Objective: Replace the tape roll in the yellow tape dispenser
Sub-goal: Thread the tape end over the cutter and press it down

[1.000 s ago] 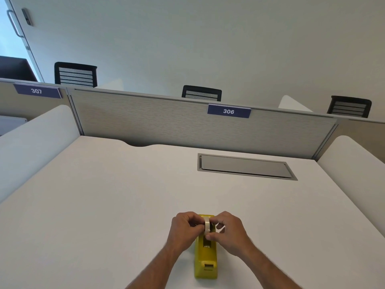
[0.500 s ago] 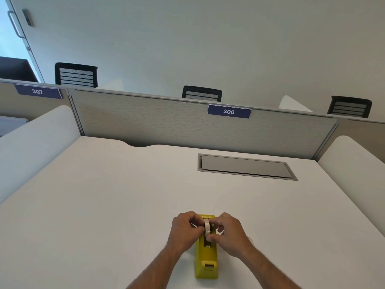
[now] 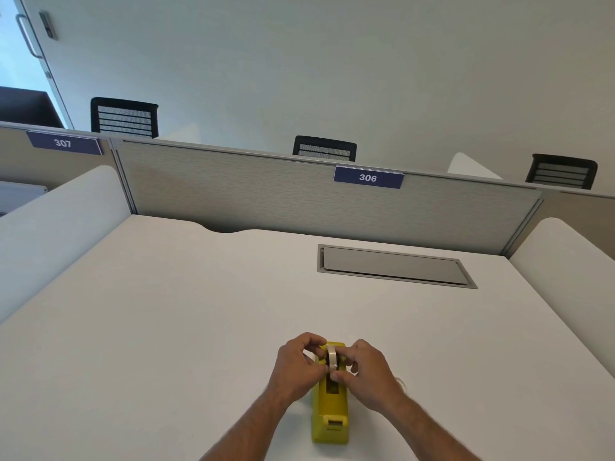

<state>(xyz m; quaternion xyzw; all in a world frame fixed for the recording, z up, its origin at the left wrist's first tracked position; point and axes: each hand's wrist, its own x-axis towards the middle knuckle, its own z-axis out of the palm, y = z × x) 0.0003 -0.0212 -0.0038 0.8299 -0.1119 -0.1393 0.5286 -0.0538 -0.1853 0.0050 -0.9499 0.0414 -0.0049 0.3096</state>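
Observation:
The yellow tape dispenser stands on the white desk near its front edge, cutter end toward me. A white tape roll sits upright on edge in the dispenser's far slot, partly sunk in. My left hand pinches the roll from its left side. My right hand pinches it from the right, thumb low against the dispenser's top. Both hands flank the dispenser and hide its far sides. A pale curved object peeks out behind my right hand; I cannot tell what it is.
The white desk is walled by a grey partition labelled 306 at the back and white side panels. A grey cable hatch lies flush at the back right. Black chairs show beyond the partition.
The tape roll has sunk slightly lower into the dispenser's slot between my fingers. Both hands have stayed on it.

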